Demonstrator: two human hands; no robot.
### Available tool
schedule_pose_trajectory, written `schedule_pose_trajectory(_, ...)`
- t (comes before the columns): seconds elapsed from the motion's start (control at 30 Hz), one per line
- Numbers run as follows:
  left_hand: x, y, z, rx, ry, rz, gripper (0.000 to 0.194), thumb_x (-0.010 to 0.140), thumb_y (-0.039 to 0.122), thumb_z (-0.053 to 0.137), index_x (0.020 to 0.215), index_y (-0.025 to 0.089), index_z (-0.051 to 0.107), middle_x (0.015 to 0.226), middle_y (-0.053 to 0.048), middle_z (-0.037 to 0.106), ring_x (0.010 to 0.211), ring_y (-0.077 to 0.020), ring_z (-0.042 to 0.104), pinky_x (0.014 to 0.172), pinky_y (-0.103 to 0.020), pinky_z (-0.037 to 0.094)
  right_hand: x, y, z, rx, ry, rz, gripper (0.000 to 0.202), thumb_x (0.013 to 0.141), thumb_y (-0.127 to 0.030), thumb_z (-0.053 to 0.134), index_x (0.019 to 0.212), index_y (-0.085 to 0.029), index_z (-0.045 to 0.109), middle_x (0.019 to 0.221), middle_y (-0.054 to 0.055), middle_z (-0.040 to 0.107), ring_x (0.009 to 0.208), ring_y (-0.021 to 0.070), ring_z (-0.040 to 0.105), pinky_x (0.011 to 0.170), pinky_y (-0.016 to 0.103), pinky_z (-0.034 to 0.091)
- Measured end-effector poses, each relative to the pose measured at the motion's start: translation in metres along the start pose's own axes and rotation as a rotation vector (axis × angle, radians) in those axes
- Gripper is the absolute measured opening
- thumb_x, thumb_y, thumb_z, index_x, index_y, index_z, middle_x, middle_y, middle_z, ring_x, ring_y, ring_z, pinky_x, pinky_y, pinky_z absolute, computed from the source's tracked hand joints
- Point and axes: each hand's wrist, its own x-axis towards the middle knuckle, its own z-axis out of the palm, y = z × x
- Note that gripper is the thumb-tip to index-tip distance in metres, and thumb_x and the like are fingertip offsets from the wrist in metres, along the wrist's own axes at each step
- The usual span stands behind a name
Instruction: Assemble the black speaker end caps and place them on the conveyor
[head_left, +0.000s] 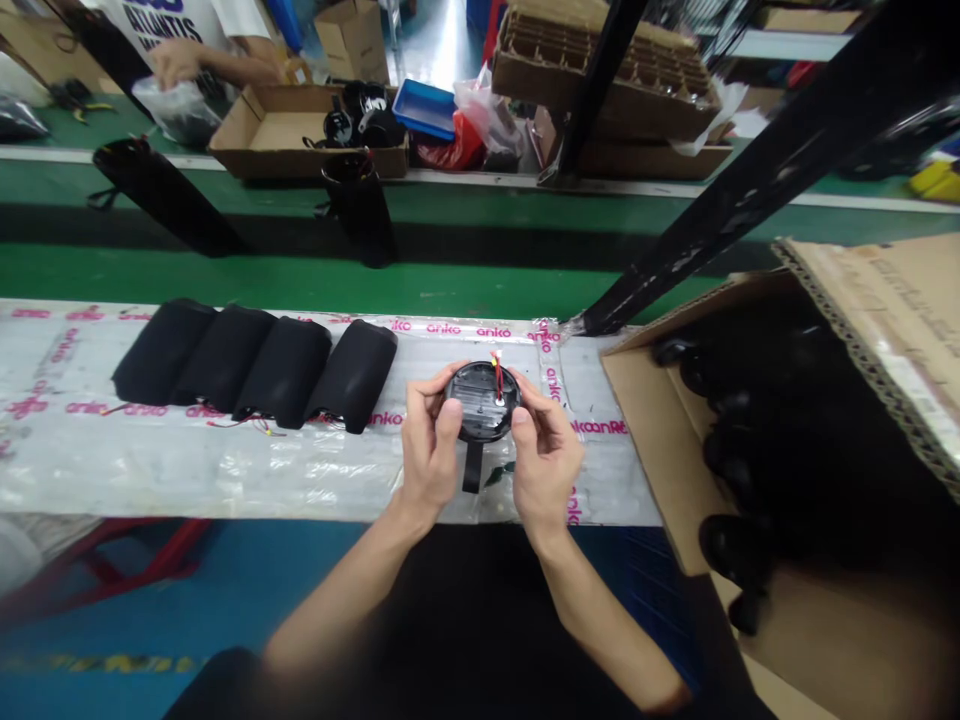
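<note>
Between my two hands is a round black plastic cap (pixel 480 405) with a short red wire and connector on its face. A black strap (pixel 472 468) hangs from its near edge. My left hand (pixel 431 440) grips the left rim, thumb on the near side, and my right hand (pixel 547 445) holds the right rim in the same way. Left of them, several black fabric-covered cylinders (pixel 352 375) lie side by side on the taped white work surface (pixel 247 465), with thin wires showing at their near ends.
An open carton (pixel 667 460) of black parts stands at right, beside a slanting black post (pixel 720 170). Two black cylinders (pixel 360 210) stand on the green belt (pixel 465 285). Beyond are a shallow box (pixel 262 130), a blue tray (pixel 425 108) and a co-worker's hand (pixel 176 62) at a plastic bag.
</note>
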Motion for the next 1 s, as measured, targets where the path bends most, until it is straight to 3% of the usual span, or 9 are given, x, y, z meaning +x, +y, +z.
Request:
schedule_pose_trajectory(0.13,0.005,-0.006,-0.001,-0.076,0.023,-0.088,0.037,0.109,0.053,0.057,0.109,0.020,0.073,0.125,-0.011,0.080,0.119,-0.0258,0.077,0.103,-0.039,0.062,0.003,0.002,0.003,-0.003,-0.022,-0.026,0.024,0.100,-0.034,0.072,0.121,-0.024,0.078,0.135,0.010,0.080,0.130,0.0282,0.075,0.118,0.055,0.057)
schedule_pose_trajectory(0.3,-0.012,-0.017,0.007,-0.180,0.095,0.043,0.039,0.106,0.053,0.064,0.129,0.023,0.072,0.143,-0.013,0.074,0.138,-0.0311,0.068,0.123,-0.051,0.051,0.003,-0.003,0.006,0.038,0.006,0.082,0.025,0.100,-0.040,0.071,0.117,-0.024,0.079,0.130,0.010,0.083,0.125,0.0292,0.078,0.113,0.054,0.060)
schedule_pose_trajectory(0.47,-0.019,-0.009,0.020,-0.133,0.091,-0.061,0.038,0.111,0.050,0.052,0.135,0.023,0.064,0.150,-0.013,0.069,0.136,-0.0276,0.069,0.114,-0.046,0.058,0.002,-0.003,0.005,0.048,0.022,0.083,0.024,0.098,-0.039,0.075,0.115,-0.024,0.081,0.129,0.010,0.083,0.125,0.0300,0.078,0.113,0.054,0.060)
schedule_pose_trajectory(0.6,-0.005,0.006,0.001,-0.006,-0.063,-0.125,0.039,0.113,0.046,0.049,0.138,0.021,0.065,0.148,-0.013,0.071,0.136,-0.0260,0.070,0.115,-0.044,0.058,0.006,-0.001,0.000,0.047,0.013,0.075,0.023,0.097,-0.035,0.077,0.116,-0.023,0.083,0.131,0.010,0.083,0.127,0.0289,0.078,0.118,0.054,0.058)
schedule_pose_trajectory(0.7,0.013,0.010,-0.033,0.032,-0.367,-0.117,0.044,0.111,0.046,0.055,0.148,0.024,0.061,0.162,-0.014,0.060,0.150,-0.0286,0.059,0.125,-0.048,0.051,0.008,-0.001,-0.002,0.049,0.015,0.090,0.022,0.096,-0.033,0.078,0.115,-0.024,0.084,0.129,0.009,0.084,0.124,0.0287,0.079,0.116,0.054,0.059)
schedule_pose_trajectory(0.8,0.034,0.006,-0.063,0.056,-0.660,-0.079,0.062,0.097,0.038,0.079,0.154,0.028,0.057,0.169,-0.015,0.051,0.157,-0.0314,0.051,0.129,-0.050,0.048,0.008,-0.001,-0.001,0.052,0.011,0.104,0.023,0.095,-0.034,0.078,0.114,-0.023,0.084,0.126,0.009,0.085,0.122,0.0292,0.080,0.114,0.054,0.060)
schedule_pose_trajectory(0.9,0.051,0.002,-0.075,0.155,-0.701,0.017,0.075,0.080,0.030,0.095,0.148,0.027,0.063,0.159,-0.016,0.063,0.146,-0.0330,0.064,0.126,-0.052,0.052,0.008,-0.001,0.000,0.049,0.003,0.111,0.024,0.094,-0.035,0.079,0.114,-0.023,0.084,0.127,0.009,0.084,0.124,0.0295,0.079,0.115,0.055,0.059)
schedule_pose_trajectory(1.0,0.060,-0.002,-0.072,0.192,-0.659,0.069,0.074,0.072,0.032,0.101,0.139,0.022,0.070,0.145,-0.017,0.073,0.133,-0.0334,0.074,0.120,-0.054,0.057,0.008,0.000,0.000,0.042,0.019,0.124,0.025,0.094,-0.037,0.078,0.115,-0.023,0.084,0.128,0.009,0.084,0.124,0.0297,0.079,0.115,0.056,0.059)
